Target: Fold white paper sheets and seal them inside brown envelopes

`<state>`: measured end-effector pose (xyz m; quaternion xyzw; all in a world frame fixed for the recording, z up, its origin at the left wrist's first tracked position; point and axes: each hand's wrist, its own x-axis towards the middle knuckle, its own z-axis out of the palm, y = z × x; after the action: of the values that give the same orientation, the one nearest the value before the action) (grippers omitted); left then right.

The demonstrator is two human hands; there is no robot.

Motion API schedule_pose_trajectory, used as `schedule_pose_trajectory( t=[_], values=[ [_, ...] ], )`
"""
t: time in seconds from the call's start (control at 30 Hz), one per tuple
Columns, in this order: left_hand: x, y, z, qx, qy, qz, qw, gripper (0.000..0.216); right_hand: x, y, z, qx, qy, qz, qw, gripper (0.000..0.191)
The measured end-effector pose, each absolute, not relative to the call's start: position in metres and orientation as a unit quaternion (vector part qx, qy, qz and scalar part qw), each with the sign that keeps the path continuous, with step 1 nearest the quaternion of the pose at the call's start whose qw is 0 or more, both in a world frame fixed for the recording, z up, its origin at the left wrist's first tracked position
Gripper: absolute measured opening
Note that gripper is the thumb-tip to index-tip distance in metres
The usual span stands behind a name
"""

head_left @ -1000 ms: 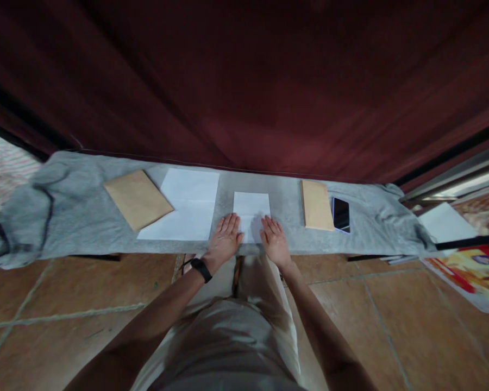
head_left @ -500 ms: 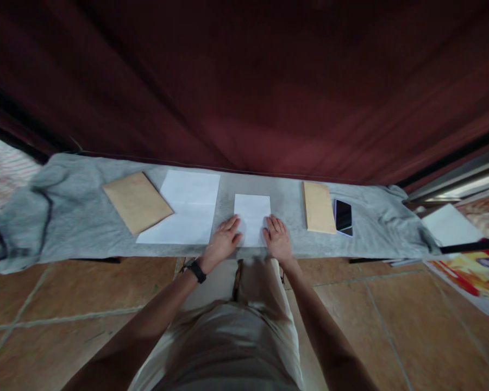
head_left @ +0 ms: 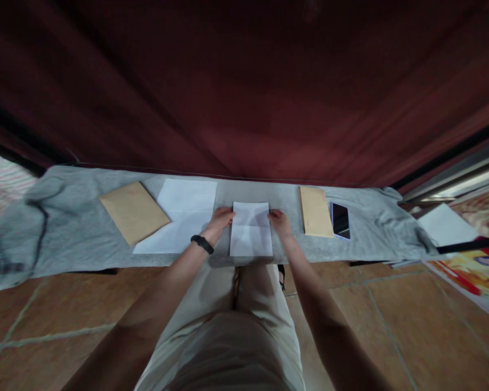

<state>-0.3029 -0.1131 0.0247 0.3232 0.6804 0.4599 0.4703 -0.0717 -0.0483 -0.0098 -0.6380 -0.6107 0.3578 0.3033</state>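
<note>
A folded white sheet of paper (head_left: 250, 231) lies in front of me on the grey cloth, a crease running across its middle. My left hand (head_left: 221, 219) pinches its left edge, and a dark band circles that wrist. At the opposite edge my right hand (head_left: 280, 221) is closed on the paper too. To the left rest larger creased white sheets (head_left: 187, 201), partly covered by a brown envelope (head_left: 134, 213). On the right lies a narrower stack of brown envelopes (head_left: 317, 212).
A phone (head_left: 341, 221) lies right of the brown stack. Grey cloth (head_left: 375, 222) covers the narrow table, bunched at its left end. Behind hangs a dark red curtain (head_left: 244, 125). A colourful printed box (head_left: 472, 277) is at the far right, near a white sheet (head_left: 448, 225).
Both hands have gone from lying flat on the paper to gripping its side edges, higher up. Its far part appears slightly raised, and the view has shifted a little.
</note>
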Motion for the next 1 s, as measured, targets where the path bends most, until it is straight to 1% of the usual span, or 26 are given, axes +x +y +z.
schedule_pose_trajectory(
  t=[0.17, 0.3, 0.4, 0.47, 0.53, 0.6, 0.7, 0.8, 0.9, 1.0],
  values=[
    [-0.301, -0.112, 0.042, 0.356, 0.664, 0.466, 0.464, 0.013, -0.072, -0.049, 0.004, -0.609, -0.582, 0.422, 0.335, 0.018],
    [-0.304, -0.105, 0.068, 0.401, 0.645, 0.491, 0.427, 0.010, -0.070, -0.046, 0.033, -0.571, -0.572, 0.463, 0.364, 0.019],
    [-0.309, -0.095, 0.098, 0.442, 0.630, 0.517, 0.375, 0.008, -0.068, -0.037, 0.066, -0.536, -0.575, 0.471, 0.400, 0.024],
    [-0.314, -0.091, 0.119, 0.475, 0.619, 0.536, 0.324, 0.009, -0.066, -0.031, 0.090, -0.472, -0.589, 0.483, 0.444, 0.024],
    [-0.318, -0.093, 0.135, 0.514, 0.606, 0.548, 0.263, 0.008, -0.064, -0.030, 0.110, -0.414, -0.608, 0.463, 0.495, 0.022],
    [-0.321, -0.100, 0.143, 0.543, 0.595, 0.551, 0.217, 0.006, -0.062, -0.035, 0.123, -0.389, -0.622, 0.441, 0.518, 0.021],
    [-0.324, -0.118, 0.135, 0.587, 0.582, 0.532, 0.183, 0.009, -0.062, -0.053, 0.120, -0.396, -0.644, 0.406, 0.513, 0.019],
    [-0.325, -0.141, 0.104, 0.629, 0.580, 0.489, 0.167, 0.015, -0.064, -0.079, 0.094, -0.412, -0.681, 0.364, 0.485, 0.014],
    [-0.323, -0.167, 0.063, 0.670, 0.602, 0.410, 0.145, 0.021, -0.063, -0.111, 0.056, -0.433, -0.711, 0.339, 0.438, 0.022],
    [-0.321, -0.196, 0.029, 0.721, 0.589, 0.338, 0.137, 0.022, -0.056, -0.142, 0.021, -0.440, -0.745, 0.318, 0.387, 0.037]
  ],
)
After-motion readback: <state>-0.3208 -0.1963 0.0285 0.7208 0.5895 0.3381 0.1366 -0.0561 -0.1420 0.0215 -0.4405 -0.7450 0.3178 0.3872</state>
